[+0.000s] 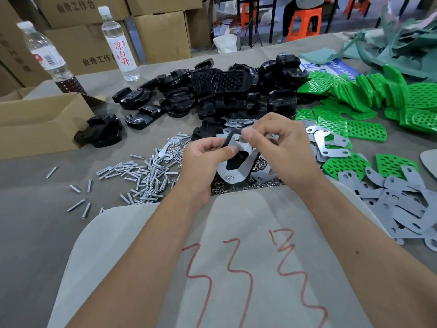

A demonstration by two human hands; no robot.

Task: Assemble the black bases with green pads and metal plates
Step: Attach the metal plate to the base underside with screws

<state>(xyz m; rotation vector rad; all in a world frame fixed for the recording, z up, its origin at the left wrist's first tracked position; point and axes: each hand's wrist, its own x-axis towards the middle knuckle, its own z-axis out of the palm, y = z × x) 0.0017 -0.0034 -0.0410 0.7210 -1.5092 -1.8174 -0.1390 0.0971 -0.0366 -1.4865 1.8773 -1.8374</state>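
The left hand [203, 159] is gripping a black base [236, 159] above the table, thumb lying across the metal plate [238, 170] sitting on top of it. The right hand [281, 147] is pinching at the plate's upper end with thumb and forefinger, possibly on a small nut, though it is too small to tell. 1 nut [229, 178] is showing at the plate's lower end. Screws [142, 176] are lying scattered to the left, more black bases [212, 91] are heaped behind, green pads [369, 100] are lying to the right, and loose plates [402, 204] are piled near the right forearm
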